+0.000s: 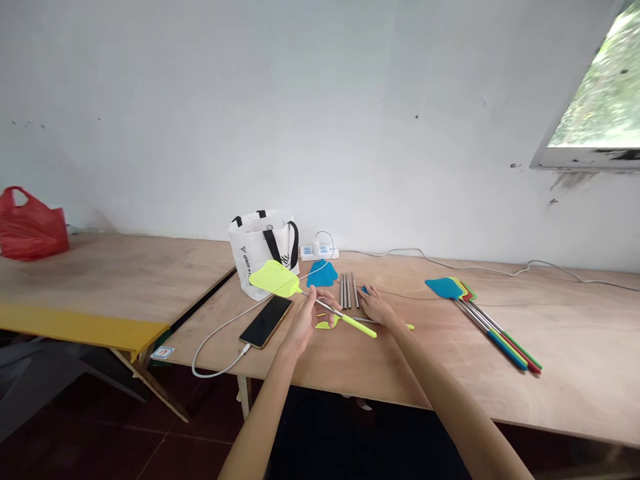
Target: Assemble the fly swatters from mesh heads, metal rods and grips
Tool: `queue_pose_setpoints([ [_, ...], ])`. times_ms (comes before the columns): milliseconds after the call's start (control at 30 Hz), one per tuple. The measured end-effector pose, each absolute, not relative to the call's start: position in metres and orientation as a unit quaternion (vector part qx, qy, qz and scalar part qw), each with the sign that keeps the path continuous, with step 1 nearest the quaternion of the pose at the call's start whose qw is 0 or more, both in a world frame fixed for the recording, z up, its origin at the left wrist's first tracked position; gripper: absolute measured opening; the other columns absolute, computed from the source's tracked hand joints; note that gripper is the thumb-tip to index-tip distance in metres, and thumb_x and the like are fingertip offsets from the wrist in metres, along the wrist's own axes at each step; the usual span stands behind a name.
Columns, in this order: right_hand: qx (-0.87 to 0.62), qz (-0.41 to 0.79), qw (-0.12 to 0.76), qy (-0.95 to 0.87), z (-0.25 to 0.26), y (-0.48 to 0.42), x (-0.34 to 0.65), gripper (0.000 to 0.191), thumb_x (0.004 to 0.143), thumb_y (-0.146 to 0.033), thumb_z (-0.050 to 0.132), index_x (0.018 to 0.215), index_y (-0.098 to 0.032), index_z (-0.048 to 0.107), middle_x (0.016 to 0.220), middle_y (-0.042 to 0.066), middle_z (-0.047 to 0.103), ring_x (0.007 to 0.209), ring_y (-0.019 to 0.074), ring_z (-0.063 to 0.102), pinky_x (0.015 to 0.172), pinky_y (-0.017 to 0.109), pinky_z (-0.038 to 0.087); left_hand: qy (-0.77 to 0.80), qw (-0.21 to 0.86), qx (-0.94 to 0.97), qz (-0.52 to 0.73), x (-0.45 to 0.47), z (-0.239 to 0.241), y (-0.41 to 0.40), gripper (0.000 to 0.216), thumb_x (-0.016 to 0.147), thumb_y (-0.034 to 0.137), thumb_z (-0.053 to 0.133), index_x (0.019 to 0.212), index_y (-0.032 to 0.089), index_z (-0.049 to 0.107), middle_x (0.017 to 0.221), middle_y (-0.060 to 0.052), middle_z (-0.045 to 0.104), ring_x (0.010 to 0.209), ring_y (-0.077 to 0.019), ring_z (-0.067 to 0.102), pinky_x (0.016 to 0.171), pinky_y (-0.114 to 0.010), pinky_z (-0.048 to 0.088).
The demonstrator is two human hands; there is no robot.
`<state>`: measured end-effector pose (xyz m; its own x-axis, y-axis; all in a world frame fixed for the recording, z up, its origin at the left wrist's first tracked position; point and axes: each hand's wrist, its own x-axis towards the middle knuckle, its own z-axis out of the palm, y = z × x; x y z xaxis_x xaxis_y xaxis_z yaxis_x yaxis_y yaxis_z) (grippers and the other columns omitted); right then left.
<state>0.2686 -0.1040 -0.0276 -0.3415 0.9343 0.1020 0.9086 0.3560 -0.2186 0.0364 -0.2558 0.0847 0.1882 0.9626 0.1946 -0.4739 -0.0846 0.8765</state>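
My left hand (313,313) is closed around the metal shaft of a yellow-green fly swatter (276,278), which is lifted above the table with its perforated head to the left and its handle to the right. My right hand (376,305) rests on the table with its fingers closed over a small blue piece (365,290), mostly hidden by the fingers. Just left of it lie several metal tubes (349,291) side by side. A second yellow-green fly swatter (327,325) lies under my hands, partly covered. Behind them are blue swatter heads (323,273).
On the right lie several assembled fly swatters (487,323) in blue, yellow, red and green. A phone (266,321) on a white cable, a white tote bag (250,260) and a power strip (319,253) stand left and behind. A red plastic bag (33,227) sits on the other table.
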Motion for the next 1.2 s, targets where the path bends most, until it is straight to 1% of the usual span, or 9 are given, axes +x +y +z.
queue_pose_setpoints([
  [233,-0.589,0.064,0.137,-0.794,-0.013,-0.118,0.298,0.058,0.103,-0.048,0.03,0.152,-0.019,0.041,0.165,0.012,0.03,0.154,0.0289,0.019,0.122,0.048,0.025,0.268,0.625,0.451,0.579,0.035,0.085,-0.256,0.049,0.092,0.063,0.06,0.095,0.014,0.066,0.088,-0.012,0.076,0.065,-0.0198,0.07,0.058,-0.029,0.053],
  [400,-0.636,0.05,0.174,-0.75,0.006,-0.149,0.332,0.054,0.103,-0.041,0.032,0.149,-0.015,0.046,0.16,0.019,0.035,0.153,0.0357,0.022,0.118,0.061,0.024,0.259,0.626,0.447,0.585,0.034,0.082,-0.25,0.047,0.092,0.061,0.061,0.088,0.014,0.065,0.088,-0.012,0.076,0.061,-0.0173,0.068,0.057,-0.028,0.053],
  [467,-0.621,0.046,0.207,-0.755,0.016,-0.173,0.327,0.051,0.104,-0.04,0.028,0.149,-0.022,0.046,0.16,0.012,0.038,0.152,0.0295,0.026,0.121,0.055,0.025,0.248,0.634,0.438,0.587,0.036,0.08,-0.249,0.045,0.092,0.06,0.062,0.088,0.015,0.065,0.09,-0.012,0.076,0.067,-0.0201,0.07,0.056,-0.028,0.053],
  [533,-0.554,0.08,0.305,-0.771,0.028,-0.204,0.313,0.051,0.106,-0.044,0.023,0.147,-0.028,0.048,0.154,0.007,0.049,0.144,0.0227,0.043,0.116,0.044,0.037,0.238,0.638,0.433,0.591,0.04,0.08,-0.25,0.043,0.092,0.058,0.063,0.09,0.015,0.064,0.093,-0.013,0.076,0.073,-0.0225,0.072,0.056,-0.029,0.053],
  [667,-0.462,0.121,0.434,-0.764,0.053,-0.267,0.28,0.048,0.106,-0.048,0.027,0.14,-0.03,0.055,0.13,0.006,0.068,0.123,0.0249,0.062,0.096,0.038,0.053,0.23,0.635,0.433,0.597,0.056,0.078,-0.258,0.043,0.089,0.059,0.067,0.091,0.016,0.063,0.095,-0.013,0.077,0.076,-0.023,0.071,0.059,-0.03,0.053],
  [833,-0.477,-0.03,0.38,-0.792,0.06,-0.306,0.268,0.036,0.104,-0.047,0.041,0.127,-0.031,0.063,0.101,0.006,0.073,0.089,0.0243,0.067,0.078,0.035,0.05,0.236,0.634,0.475,0.563,0.087,0.068,-0.271,0.05,0.09,0.065,0.06,0.089,0.016,0.067,0.103,-0.015,0.075,0.068,-0.0175,0.064,0.053,-0.025,0.045],
  [933,-0.477,-0.082,0.39,-0.783,0.051,-0.309,0.269,0.032,0.106,-0.041,0.04,0.108,-0.027,0.068,0.09,0.004,0.071,0.082,0.0198,0.066,0.069,0.029,0.045,0.264,0.604,0.501,0.561,0.107,0.061,-0.278,0.056,0.093,0.067,0.055,0.085,0.014,0.07,0.104,-0.015,0.074,0.061,-0.0123,0.055,0.05,-0.023,0.038],
  [1067,-0.453,-0.128,0.378,-0.797,0.047,-0.31,0.269,0.034,0.108,-0.032,0.037,0.095,-0.023,0.067,0.09,0.004,0.069,0.083,0.0172,0.064,0.075,0.028,0.041,0.239,0.6,0.459,0.61,0.124,0.056,-0.286,0.056,0.095,0.067,0.049,0.086,0.015,0.066,0.094,-0.013,0.073,0.06,-0.0118,0.052,0.053,-0.023,0.038],
  [1200,-0.45,-0.162,0.357,-0.802,0.053,-0.303,0.281,0.035,0.107,-0.031,0.04,0.086,-0.023,0.066,0.08,0.003,0.069,0.077,0.0164,0.061,0.077,0.03,0.037,0.249,0.575,0.361,0.69,0.11,0.063,-0.282,0.05,0.092,0.064,0.06,0.074,0.018,0.05,0.077,-0.006,0.069,0.055,-0.0093,0.044,0.052,-0.021,0.037],
])
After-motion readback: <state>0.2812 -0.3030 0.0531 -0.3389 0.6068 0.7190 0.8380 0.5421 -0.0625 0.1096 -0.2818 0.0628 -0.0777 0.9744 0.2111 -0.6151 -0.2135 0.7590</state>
